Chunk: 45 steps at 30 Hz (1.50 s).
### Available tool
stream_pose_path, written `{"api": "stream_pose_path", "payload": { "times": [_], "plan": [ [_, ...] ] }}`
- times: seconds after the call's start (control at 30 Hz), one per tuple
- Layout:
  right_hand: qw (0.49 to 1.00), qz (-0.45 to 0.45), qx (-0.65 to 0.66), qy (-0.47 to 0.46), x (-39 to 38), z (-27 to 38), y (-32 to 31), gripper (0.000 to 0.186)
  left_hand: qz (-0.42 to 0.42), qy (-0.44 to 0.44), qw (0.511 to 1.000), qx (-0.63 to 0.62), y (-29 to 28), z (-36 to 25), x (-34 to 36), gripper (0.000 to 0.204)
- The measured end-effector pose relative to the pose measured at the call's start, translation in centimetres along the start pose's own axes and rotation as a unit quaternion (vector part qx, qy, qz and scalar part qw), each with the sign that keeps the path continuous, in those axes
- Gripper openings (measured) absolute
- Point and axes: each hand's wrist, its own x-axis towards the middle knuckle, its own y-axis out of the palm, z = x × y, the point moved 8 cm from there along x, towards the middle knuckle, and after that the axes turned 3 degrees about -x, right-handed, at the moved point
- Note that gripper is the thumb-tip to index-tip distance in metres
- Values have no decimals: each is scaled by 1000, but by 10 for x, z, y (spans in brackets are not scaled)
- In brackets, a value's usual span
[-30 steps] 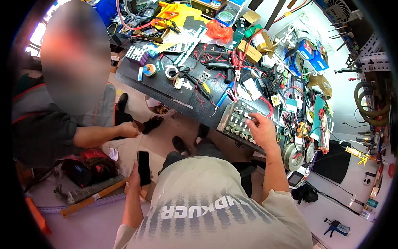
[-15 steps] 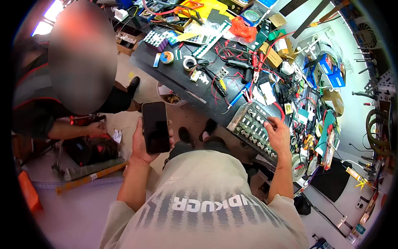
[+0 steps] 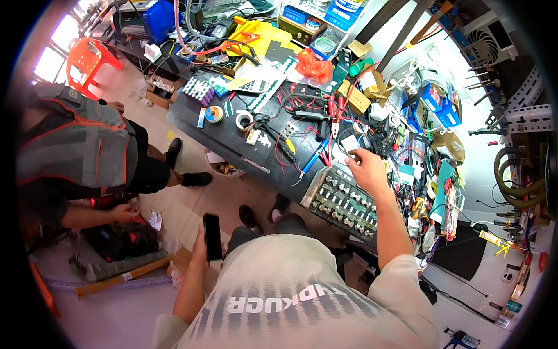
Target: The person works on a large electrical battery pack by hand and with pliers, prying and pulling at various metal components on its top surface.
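Head view: left hand [image 3: 199, 251] clamps fingers on a phone [image 3: 213, 237] off the worktop [image 3: 282, 177], apparently freeing the right hand [image 3: 367, 170] near the metal-studded module [image 3: 342, 200]. Module sits along the near edge, likely for reach. Whether right fingers meet cannot be told.

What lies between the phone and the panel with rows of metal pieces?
Head view: the wearer's dark shorts and some floor lie between phone and panel.
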Motion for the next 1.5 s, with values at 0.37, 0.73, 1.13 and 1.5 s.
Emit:
{"api": "stream_pose_path", "payload": {
  "times": [0.37, 0.73, 1.13, 1.5],
  "plan": [
    [998, -58, -8, 30, 256, -37, 37, 39, -262, -72, 958, -87, -145, 206, -114, 71],
    [974, 38, -176, 137, 325, -23, 63, 79, -272, -84, 937, -205, -42, 260, -171, 69],
    [956, 71, 282, -31, 289, -75, -20, 30, -255, 1, 965, -63, -44, 155, -130, 69],
    [703, -122, 688, 133, 114, -177, -19, 44, -154, 2, 987, -44, -28, 44, -95, 85]
  ]
}}
